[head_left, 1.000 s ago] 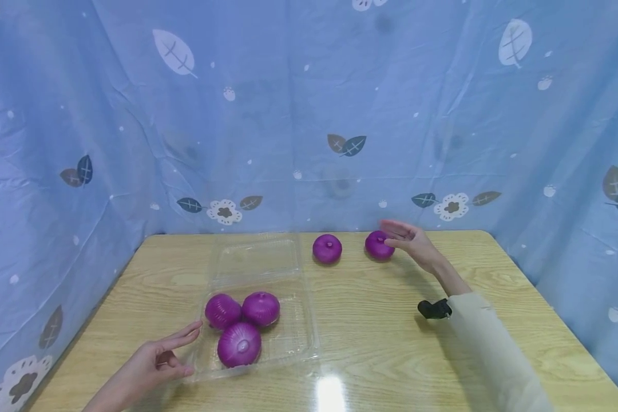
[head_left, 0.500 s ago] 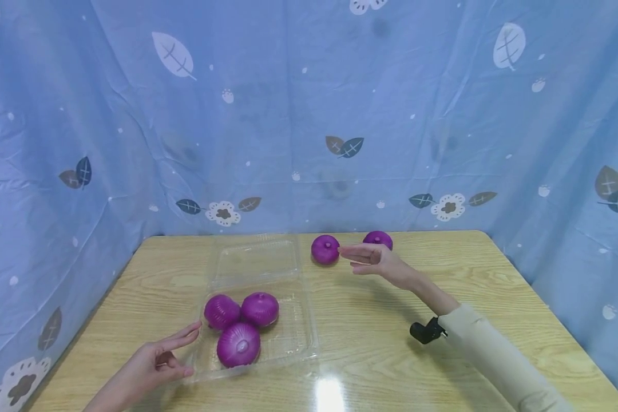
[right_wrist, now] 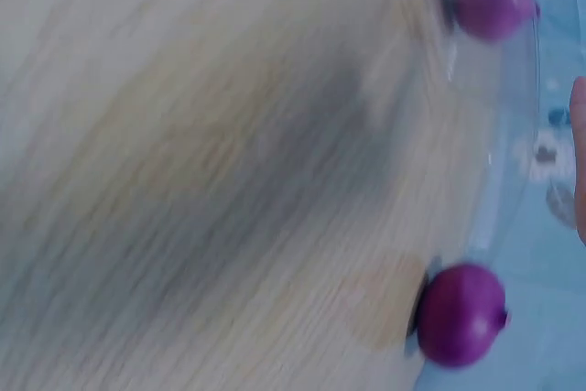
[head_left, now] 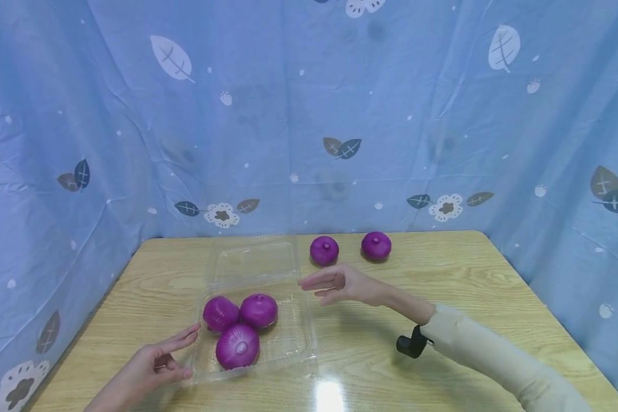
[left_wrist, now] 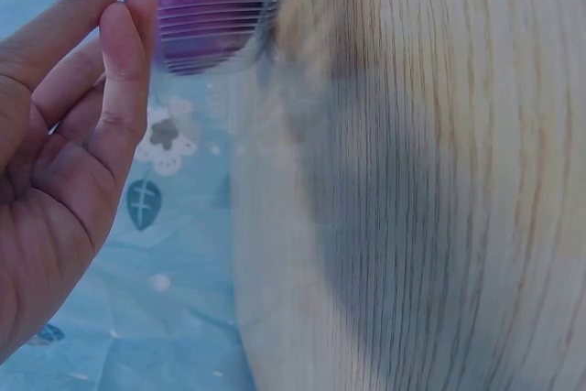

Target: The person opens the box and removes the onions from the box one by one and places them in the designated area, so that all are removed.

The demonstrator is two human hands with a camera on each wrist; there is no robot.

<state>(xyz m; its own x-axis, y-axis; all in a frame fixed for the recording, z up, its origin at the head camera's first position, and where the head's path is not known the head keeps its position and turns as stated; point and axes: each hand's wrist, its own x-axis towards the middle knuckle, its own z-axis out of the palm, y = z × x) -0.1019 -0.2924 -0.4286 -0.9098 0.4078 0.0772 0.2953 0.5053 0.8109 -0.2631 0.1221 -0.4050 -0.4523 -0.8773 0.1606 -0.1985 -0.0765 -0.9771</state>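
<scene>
Three purple onions, among them the front onion, sit together in the left part of a clear plastic box, its lid folded back flat behind it. At the box's left edge my left hand touches the rim; thumb and forefingers stay apart there. In the left wrist view, the left hand's fingertips meet the clear rim. Just right of the box, my right hand hangs above the table with fingers extended and holds nothing. Only a sliver of a finger shows in the right wrist view.
Two more onions lie behind the right hand: the left loose onion and the right loose onion, near the back edge of the wooden table. A blue patterned curtain hangs around the table.
My right hand has moved left and nearer, from beside the right loose onion to the box's right side, holding nothing. The onions, the box and my left hand have stayed put.
</scene>
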